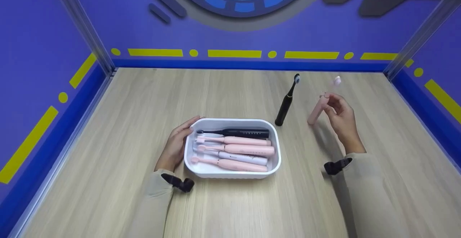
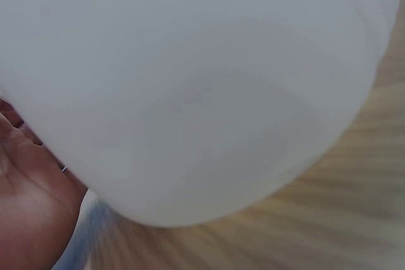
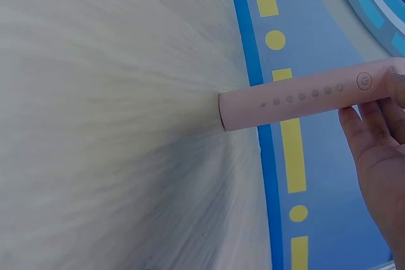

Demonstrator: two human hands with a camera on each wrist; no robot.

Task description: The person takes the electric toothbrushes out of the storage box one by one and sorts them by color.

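Note:
My left hand (image 1: 175, 146) grips the left end of a white plastic bin (image 1: 233, 175), its fingers at the far left corner. The palm lies beside the bin's wall (image 2: 190, 124) in the left wrist view. Inside lie a black electric toothbrush (image 1: 248, 133), several pink ones (image 1: 248, 150) and a white one (image 1: 245, 157), heads to the left. My right hand (image 1: 342, 117) pinches the upper handle of a pink electric toothbrush (image 3: 304, 96), held upright, head up; whether its base touches the table I cannot tell. Left of it, a black electric toothbrush (image 1: 285, 106) stands upright.
The wooden tabletop (image 1: 151, 97) is bounded by blue-purple panels (image 1: 119, 25) with yellow marks at the back and both sides. Metal posts (image 1: 423, 29) stand at the back corners. A black wrist camera (image 1: 336, 166) sits on each sleeve.

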